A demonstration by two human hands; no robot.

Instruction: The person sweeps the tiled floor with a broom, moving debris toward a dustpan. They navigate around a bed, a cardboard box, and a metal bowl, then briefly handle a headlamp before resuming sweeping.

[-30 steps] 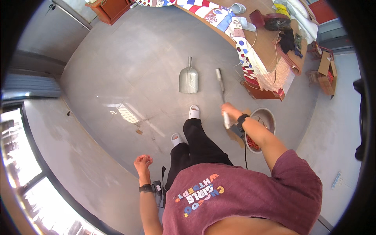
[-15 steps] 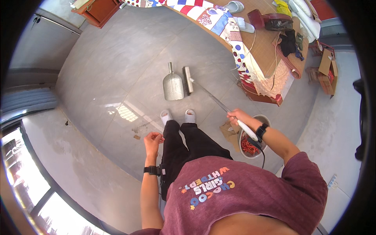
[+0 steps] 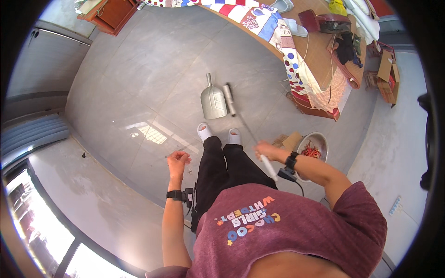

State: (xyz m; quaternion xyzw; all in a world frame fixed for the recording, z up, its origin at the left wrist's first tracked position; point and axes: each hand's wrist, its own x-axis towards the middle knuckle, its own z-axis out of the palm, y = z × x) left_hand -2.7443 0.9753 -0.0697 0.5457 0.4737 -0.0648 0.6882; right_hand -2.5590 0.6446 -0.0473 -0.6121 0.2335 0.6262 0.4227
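My right hand (image 3: 265,151) is closed around the long handle of a broom, just above its white grip. The broom head (image 3: 229,99), a pale bar blurred by motion, is at floor level, close beside the right edge of a silver metal dustpan (image 3: 213,103) shaped like a shovel. That dustpan lies on the floor in front of my feet, its short handle pointing away. My left hand (image 3: 178,162) hangs left of my legs, fingers curled together in a loose pinch. Whatever is in them, if anything, is too small to tell.
A metal basin (image 3: 320,139) of red, chili-like pieces stands right of my legs, beside brown cardboard (image 3: 291,140). Far right is a bed-like platform (image 3: 317,65) with patterned cloth, slippers and clothes. An open carton (image 3: 388,76) stands beyond it; a wooden cabinet (image 3: 110,16) is far left.
My right hand has moved left and closer to my body, bringing the broom handle more upright. The broom head remains beside the dustpan. My left hand has risen slightly, and the whole view has shifted.
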